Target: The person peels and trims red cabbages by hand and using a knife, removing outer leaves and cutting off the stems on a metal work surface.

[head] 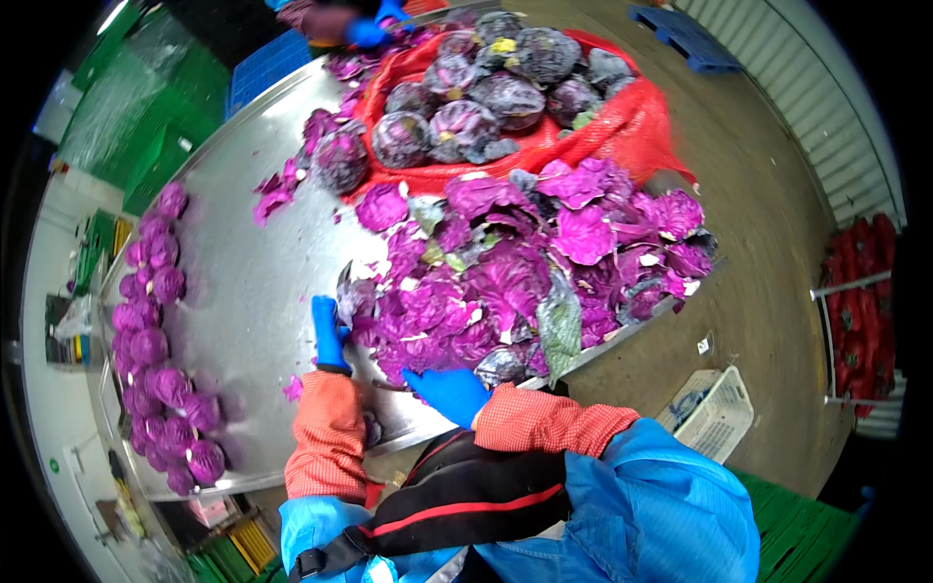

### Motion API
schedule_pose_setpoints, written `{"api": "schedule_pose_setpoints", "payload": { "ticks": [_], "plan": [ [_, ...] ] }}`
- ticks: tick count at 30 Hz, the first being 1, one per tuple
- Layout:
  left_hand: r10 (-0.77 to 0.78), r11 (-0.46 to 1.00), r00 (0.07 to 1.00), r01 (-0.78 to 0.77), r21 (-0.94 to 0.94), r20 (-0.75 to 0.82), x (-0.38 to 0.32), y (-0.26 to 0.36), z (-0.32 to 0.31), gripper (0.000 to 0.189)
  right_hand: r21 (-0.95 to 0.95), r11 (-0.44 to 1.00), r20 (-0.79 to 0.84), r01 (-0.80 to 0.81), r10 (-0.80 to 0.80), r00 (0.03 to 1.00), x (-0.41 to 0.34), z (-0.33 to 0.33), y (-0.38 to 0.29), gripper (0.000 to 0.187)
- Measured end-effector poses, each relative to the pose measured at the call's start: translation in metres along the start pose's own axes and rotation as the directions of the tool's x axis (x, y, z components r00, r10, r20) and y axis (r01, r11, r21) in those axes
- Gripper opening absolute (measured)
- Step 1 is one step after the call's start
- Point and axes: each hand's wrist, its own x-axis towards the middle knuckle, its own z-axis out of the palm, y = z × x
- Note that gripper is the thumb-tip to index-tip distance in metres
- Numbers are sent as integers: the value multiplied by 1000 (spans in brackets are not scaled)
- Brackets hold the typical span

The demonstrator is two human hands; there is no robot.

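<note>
My left hand [330, 334], in a blue glove, is at the left edge of a heap of loose purple cabbage leaves [452, 299], its thumb side toward them. On the heap's near side, my blue-gloved right hand [450, 395] reaches in with its fingertips by the leaves. Neither hand shows anything in its grasp. A slim dark object [390, 385], too unclear to name, lies between the hands. Beyond the leaves, a red mesh sack [634, 138] is spread under several untrimmed red cabbages [510, 98]. One more cabbage [340, 160] rests left of the sack.
Trimmed red cabbages [149, 346] line the left side of the steel table [248, 255]. At the far end are another person's blue-gloved hands [368, 32]. A white plastic basket [718, 415] and a blue pallet [685, 38] are on the floor. Filled red sacks [860, 313] stand at right.
</note>
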Motion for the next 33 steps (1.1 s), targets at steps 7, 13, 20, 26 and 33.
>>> {"api": "schedule_pose_setpoints", "payload": {
  "ticks": [7,13,20,26,33],
  "plan": [
    [65,943,868,-214,253,491,-44,-21,183,74,-211,971,-203,-115,71,977,-30,-22,29,30],
    [-22,971,870,-100,219,493,-83,-41,242,90,-61,977,-91,-205,199,976,-71,-58,76,25],
    [-68,875,802,-238,421,593,-69,-26,235,79,444,861,382,-248,69,922,-53,-132,102,33],
    [179,942,964,-225,249,194,-3,54,189,36,487,873,112,17,-81,990,24,-246,125,30],
    [-188,672,643,636,-380,743,98,24,281,52,114,935,-351,-335,354,867,161,-303,218,53]
  ]
}}
